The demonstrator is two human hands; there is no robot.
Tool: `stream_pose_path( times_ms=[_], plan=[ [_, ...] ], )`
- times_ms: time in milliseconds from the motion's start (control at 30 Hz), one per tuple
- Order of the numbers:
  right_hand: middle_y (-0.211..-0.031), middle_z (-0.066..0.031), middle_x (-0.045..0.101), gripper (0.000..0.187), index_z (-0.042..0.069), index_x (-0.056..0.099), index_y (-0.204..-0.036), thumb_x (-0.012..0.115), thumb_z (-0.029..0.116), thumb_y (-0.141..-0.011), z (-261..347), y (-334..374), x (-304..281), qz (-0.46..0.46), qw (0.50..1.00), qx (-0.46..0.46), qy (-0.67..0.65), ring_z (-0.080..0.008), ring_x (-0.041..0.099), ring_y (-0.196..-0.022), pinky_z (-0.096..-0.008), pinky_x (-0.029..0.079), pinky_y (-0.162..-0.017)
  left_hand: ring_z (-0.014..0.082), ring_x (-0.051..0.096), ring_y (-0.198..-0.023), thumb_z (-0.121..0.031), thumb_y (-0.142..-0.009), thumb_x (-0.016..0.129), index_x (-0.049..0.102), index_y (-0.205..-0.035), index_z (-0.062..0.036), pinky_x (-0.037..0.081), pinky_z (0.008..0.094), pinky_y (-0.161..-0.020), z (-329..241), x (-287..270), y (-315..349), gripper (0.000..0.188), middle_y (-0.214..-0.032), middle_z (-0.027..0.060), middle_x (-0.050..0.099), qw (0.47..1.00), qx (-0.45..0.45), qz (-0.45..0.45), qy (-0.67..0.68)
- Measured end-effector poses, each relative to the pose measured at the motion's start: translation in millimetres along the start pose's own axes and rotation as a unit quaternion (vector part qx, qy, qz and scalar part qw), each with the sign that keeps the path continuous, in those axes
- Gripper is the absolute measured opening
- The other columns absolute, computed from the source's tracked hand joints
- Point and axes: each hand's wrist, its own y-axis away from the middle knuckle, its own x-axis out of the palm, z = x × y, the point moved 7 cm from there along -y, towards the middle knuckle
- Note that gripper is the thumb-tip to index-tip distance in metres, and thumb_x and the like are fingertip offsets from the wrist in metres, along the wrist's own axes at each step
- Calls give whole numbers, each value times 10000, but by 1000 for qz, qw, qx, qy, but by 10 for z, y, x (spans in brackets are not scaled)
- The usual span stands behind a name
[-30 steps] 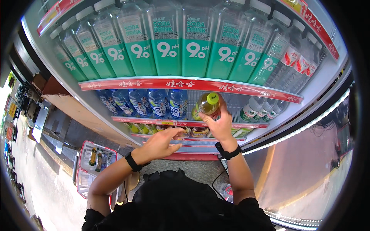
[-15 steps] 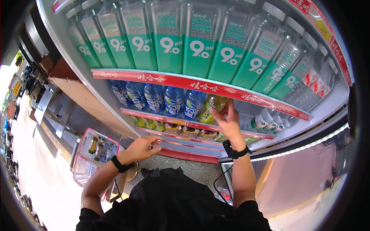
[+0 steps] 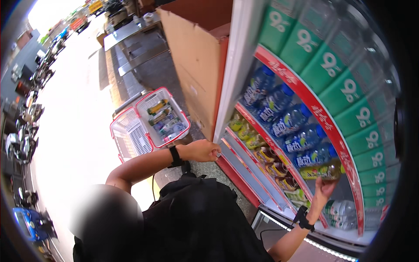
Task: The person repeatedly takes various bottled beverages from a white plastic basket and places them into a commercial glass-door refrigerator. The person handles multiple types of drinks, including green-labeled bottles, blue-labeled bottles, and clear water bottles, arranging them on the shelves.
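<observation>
In the cooler, a yellow-green drink bottle (image 3: 317, 171) lies at the end of a row of blue-capped drink bottles (image 3: 304, 139) on a shelf. My right hand (image 3: 324, 192) is closed against the side of this yellow-green bottle, its thumb and fingertips touching it. Part of the grip is hidden by the hand itself. My left hand (image 3: 200, 151) hovers by the cooler's lower outer edge with its fingers curled in. Nothing plainly shows in it.
A red-rimmed white basket (image 3: 162, 91) holding several bottles stands left of the cooler, beside a tall cardboard box (image 3: 192, 65). Tall green-labelled bottles (image 3: 331, 65) fill the shelf above. Brown-labelled bottles (image 3: 275, 168) sit on a lower shelf. A metal table (image 3: 131, 32) stands beyond.
The view has turned left, bringing the basket and street more into sight. My right hand stays at the yellow-green bottle, its fingers now less far around it. My left hand's fingers have curled in.
</observation>
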Motion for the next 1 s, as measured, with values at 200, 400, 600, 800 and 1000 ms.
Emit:
stream_pose_path(
  times_ms=[200, 400, 600, 800, 1000],
  plan=[
    [-1101, -113, 556, 284, -16, 541, -1203, 709, 123, -1020, 336, 630, 193, -298, 909, -161, 244, -170, 520, -830, -313, 434, -691, 344, 749, -978, -233, -923, 708, 729, -1203, -49, 592, 413, -871, 727, -199, 430, 335, -1053, 165, 769, 995, -76, -52, 34],
    [-793, -77, 554, 89, 14, 622, -970, 704, 48, -962, 349, 654, 2126, 118, 974, -120, 153, -137, 463, -613, -285, 331, -546, 379, 732, -944, -233, -911, 698, 731, -1086, -75, 588, 463, -857, 2361, 144, 790, 238, -1033, 176, 754, 991, -64, -118, -7],
    [-763, -65, 633, 122, 66, 718, -959, 811, 70, -880, -40, 848, 3858, 471, 855, 11, 217, -191, 590, -573, -325, 474, -546, 411, 717, -982, -176, -908, 656, 719, -992, -62, 579, 490, -864, 3381, 55, 1264, 155, -1036, 230, 729, 941, -312, -131, -10],
    [-867, -80, 699, 136, 91, 720, -995, 803, 119, -892, -560, 1127, 4942, 584, 783, -42, 208, -296, 691, -682, -399, 550, -605, 422, 701, -1101, -195, -842, 700, 729, -1091, -67, 569, 494, -951, 4498, -133, 1461, 281, -1126, 198, 733, 876, -440, -196, -3],
    [-878, -76, 690, 149, 103, 707, -1006, 800, 128, -892, -782, 1132, 5683, 617, 756, 11, 219, -318, 702, -720, -400, 560, -612, 408, 664, -1191, -132, -835, 709, 640, -1215, -61, 565, 497, -992, 5558, -518, 1177, 393, -1253, 204, 680, 836, -514, -187, -50]
  ],
)
